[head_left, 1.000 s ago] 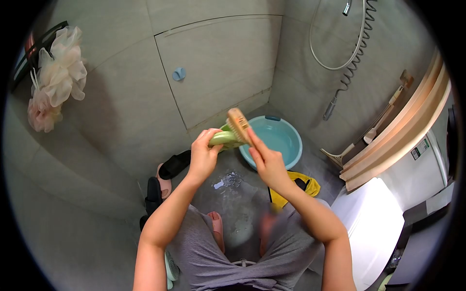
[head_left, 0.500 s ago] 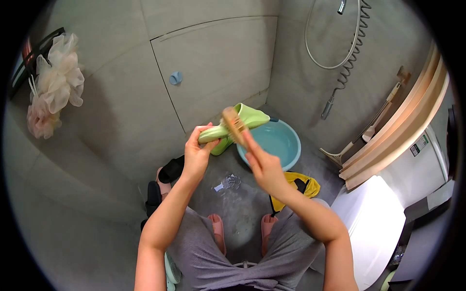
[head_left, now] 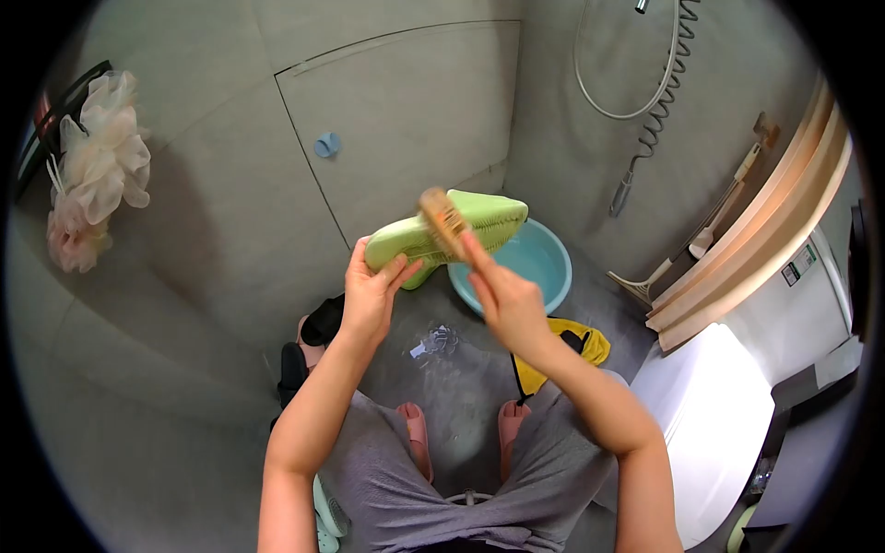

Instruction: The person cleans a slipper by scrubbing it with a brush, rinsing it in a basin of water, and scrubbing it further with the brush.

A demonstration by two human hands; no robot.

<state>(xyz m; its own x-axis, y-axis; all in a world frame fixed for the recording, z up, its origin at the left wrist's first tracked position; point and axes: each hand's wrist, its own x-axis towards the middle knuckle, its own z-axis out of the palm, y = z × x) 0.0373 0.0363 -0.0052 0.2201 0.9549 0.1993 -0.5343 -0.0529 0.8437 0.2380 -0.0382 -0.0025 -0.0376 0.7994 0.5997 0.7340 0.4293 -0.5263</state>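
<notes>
My left hand [head_left: 371, 297] grips a light green slipper [head_left: 498, 223] by one end, its ridged sole turned partly toward me. In my right hand [head_left: 505, 300] is a wooden scrub brush [head_left: 443, 221], laid across the middle of the slipper; its bristles are blurred and mostly hidden. Another green slipper [head_left: 417, 276] shows in part below, behind the held one. Beyond my right hand, a light blue basin [head_left: 539, 263] stands on the floor, partly covered by the slipper and the hand.
Black slippers [head_left: 293, 367] and a pink one line the left wall. A yellow cloth item [head_left: 583, 339] lies by my right knee. The white toilet [head_left: 705, 433] and a peach curtain [head_left: 737, 240] are at right. A floor drain [head_left: 441, 341] sits in the middle.
The green slipper has rolled in my left hand, so its ridged sole now shows. The brush stays across it in my right hand, only slightly shifted.
</notes>
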